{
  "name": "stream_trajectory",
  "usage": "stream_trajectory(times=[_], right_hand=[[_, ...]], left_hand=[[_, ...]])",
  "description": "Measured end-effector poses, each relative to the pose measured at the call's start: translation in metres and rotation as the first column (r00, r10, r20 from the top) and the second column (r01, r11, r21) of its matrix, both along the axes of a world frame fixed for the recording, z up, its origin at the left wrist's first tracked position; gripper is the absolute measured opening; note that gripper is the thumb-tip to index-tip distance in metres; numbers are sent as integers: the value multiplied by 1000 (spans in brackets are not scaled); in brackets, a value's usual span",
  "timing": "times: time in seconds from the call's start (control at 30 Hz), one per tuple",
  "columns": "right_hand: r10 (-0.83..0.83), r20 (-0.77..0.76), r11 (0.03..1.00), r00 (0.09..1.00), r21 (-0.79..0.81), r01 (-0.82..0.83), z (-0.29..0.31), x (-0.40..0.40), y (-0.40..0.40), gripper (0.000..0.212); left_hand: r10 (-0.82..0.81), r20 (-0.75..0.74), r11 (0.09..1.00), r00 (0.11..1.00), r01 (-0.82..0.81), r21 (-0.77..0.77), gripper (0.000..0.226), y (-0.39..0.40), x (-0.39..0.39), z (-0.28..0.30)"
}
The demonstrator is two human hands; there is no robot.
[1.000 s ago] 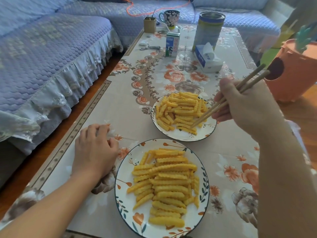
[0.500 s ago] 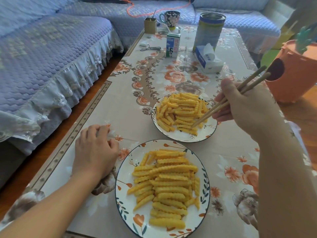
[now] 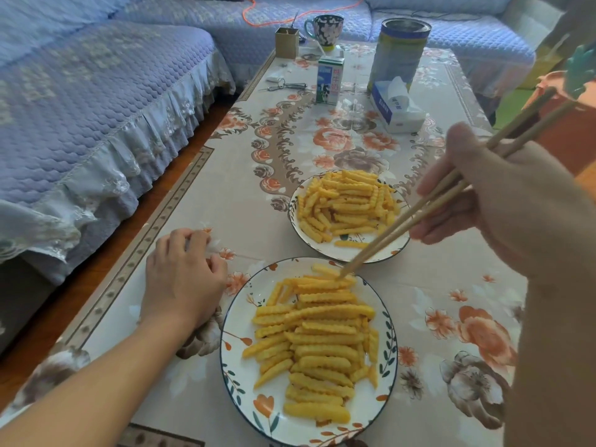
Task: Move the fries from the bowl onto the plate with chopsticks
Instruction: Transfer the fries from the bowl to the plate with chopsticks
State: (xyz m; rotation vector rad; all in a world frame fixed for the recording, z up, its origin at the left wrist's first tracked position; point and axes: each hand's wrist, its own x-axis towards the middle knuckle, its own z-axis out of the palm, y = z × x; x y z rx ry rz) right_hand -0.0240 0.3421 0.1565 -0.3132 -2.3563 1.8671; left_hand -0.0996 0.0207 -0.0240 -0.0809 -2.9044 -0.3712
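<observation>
Beside the near plate point(image 3: 388, 346), on its left: left hand point(image 3: 182, 279) resting on the table point(image 3: 193, 227), fingers curled loosely around nothing, probably parked there as a brace and kept clear of the working path.

Above and right of the plate: right hand point(image 3: 503, 204) wrapped around a pair of chopsticks point(image 3: 406, 221), thumb and fingers pinching them near mid-length so the tips can reach down and left. Tips nearly together, at the far edge of the plate, on or just over the topmost fry point(image 3: 329, 272) of the heap; whether a fry is actually pinched between them cannot be told. Likely the setting-down step of one transfer.

Beyond the plate, close to its far rim: bowl point(image 3: 295, 217), with many fries point(image 3: 345, 204) left in it and one loose fry point(image 3: 351, 244) near its front edge. Heap on the plate point(image 3: 322, 337) large; task judged roughly half done.

Far beyond the plate, at the table's other end: milk carton point(image 3: 329, 80), tall tin point(image 3: 400, 50), tissue pack point(image 3: 395, 108), mug point(image 3: 324, 29). Sofa point(image 3: 80, 108) well to the left.
</observation>
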Motion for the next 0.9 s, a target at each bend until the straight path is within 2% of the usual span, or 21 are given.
stream_trajectory(times=[0.13,0.33,0.47,0.63,0.73,0.9], right_hand=[[166,123,980,978,89,-177,3,10,-19,59],[179,148,965,973,164,-203,0,7,-25,51],[128,76,974,989,177,-140,0,6,-14,43],[-90,-37,974,995,207,96,-11,-6,10,48],[-103,10,972,995,211,99,-21,-14,14,51],[-112,11,962,994,251,106,-36,-25,12,41]], left_hand=[[2,-1,1000,1000,-2,3,32,0,1,1],[-2,-3,1000,1000,2,0,31,0,0,0],[-2,-14,1000,1000,2,5,37,0,1,0],[2,-18,1000,1000,-2,6,38,1,1,1],[4,-20,1000,1000,-4,5,33,0,1,-1],[-1,-14,1000,1000,1,9,41,1,1,0]])
